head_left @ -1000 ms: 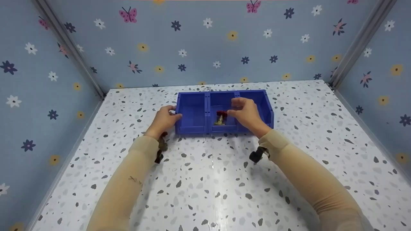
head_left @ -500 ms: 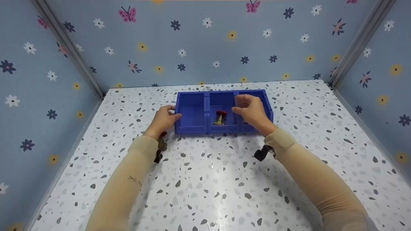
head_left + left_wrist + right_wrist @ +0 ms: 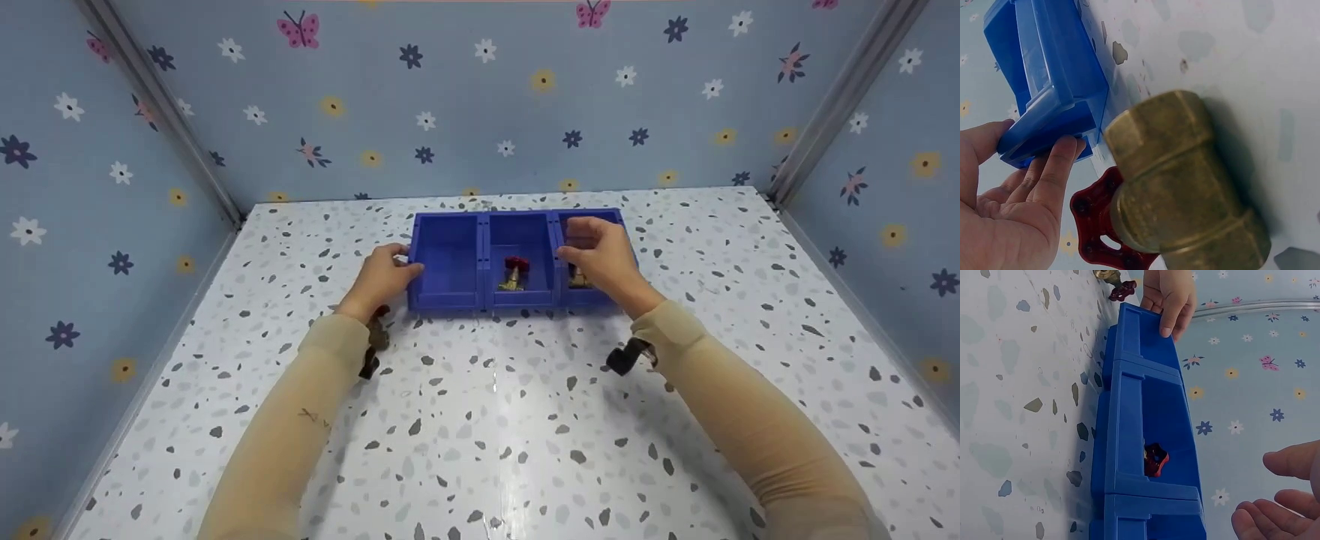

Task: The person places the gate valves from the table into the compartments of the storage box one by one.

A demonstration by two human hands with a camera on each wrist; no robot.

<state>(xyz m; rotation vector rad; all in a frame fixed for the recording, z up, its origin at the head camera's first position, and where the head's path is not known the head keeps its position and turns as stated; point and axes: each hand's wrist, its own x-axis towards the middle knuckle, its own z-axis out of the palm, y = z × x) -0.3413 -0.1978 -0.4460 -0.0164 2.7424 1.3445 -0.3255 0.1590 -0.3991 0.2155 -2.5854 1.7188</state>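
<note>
A blue bin point(image 3: 523, 300) with three side-by-side compartments stands on the table. My left hand point(image 3: 381, 281) pinches its left rim, thumb over the wall and fingers below the lip in the left wrist view. A brass valve with a red handwheel point(image 3: 515, 273) lies in the middle compartment. Another brass valve point(image 3: 578, 279) shows in the right compartment, partly hidden behind my right hand point(image 3: 609, 261). That hand is over the right compartment, fingers loosely bent, thumb apart, nothing held. Beside my left wrist, a third brass valve point(image 3: 1176, 180) with a red handwheel point(image 3: 1103, 219) lies on the table.
The speckled white table point(image 3: 465, 420) is bounded by patterned blue walls point(image 3: 480, 97) behind and at both sides. Metal posts point(image 3: 847, 105) run up the corners. A black wrist camera point(image 3: 628, 355) hangs below my right wrist.
My right hand has moved right, from the middle compartment to the right one, uncovering the divider and part of the right valve. My left hand stays on the bin's rim.
</note>
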